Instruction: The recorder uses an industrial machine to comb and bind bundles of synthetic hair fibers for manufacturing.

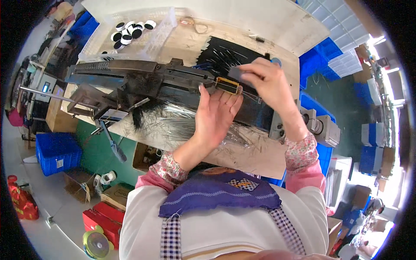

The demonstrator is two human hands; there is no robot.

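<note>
A small yellow-framed part [227,85] with a dark middle is seen just above the centre of the frame, at the right end of a long dark metal machine [143,78] that lies across the wooden bench [242,151]. The part is touched from below by the fingertips of the left hand [215,115], which is raised with its palm facing the camera and its fingers held upright and close together, the thumb set slightly apart. The right hand [265,80] is held just to the right of and above the part, its fingers curled and pinched on a thin grey flat piece [237,72] whose end lies over the part's upper right corner. Whether the piece touches the part cannot be told.

A coiled spring [92,66] is seen at the machine's left end, in the upper left of the frame. Behind it, a white plastic basket [162,32] holds round black-and-white discs [128,33]. A spread of fine bristles [182,123], black at the left and pale toward the right, lies on the bench under the left forearm. A black sheet [225,54] strewn with thin pale strands is seen behind the hands. Blue crates [56,151] stand on the floor at the left, and a grey motor [323,128] sits at the bench's right edge.
</note>
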